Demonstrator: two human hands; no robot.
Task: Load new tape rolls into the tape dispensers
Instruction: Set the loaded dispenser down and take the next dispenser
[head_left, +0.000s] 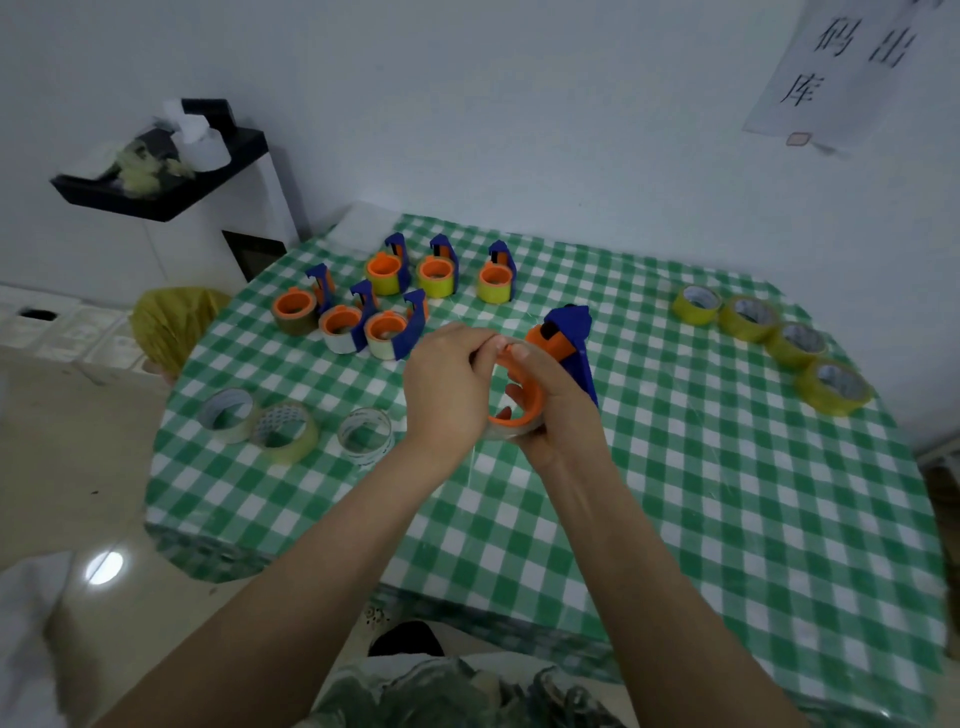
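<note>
Above the middle of the table I hold a blue and orange tape dispenser (569, 338) with a clear tape roll (511, 430) around its orange hub. My right hand (558, 410) grips the dispenser and roll from below. My left hand (449, 387) pinches the top of the roll near the hub. Several loaded dispensers (387, 301) stand at the far left. Three clear and pale rolls (283, 428) lie at the near left. Several yellow rolls (779, 338) lie in a row at the far right.
The table wears a green and white checked cloth (675, 493). A white cabinet with a black shelf (171, 176) stands beyond the left edge, a yellow bag (171, 322) below it. A paper sign (841, 73) hangs on the wall.
</note>
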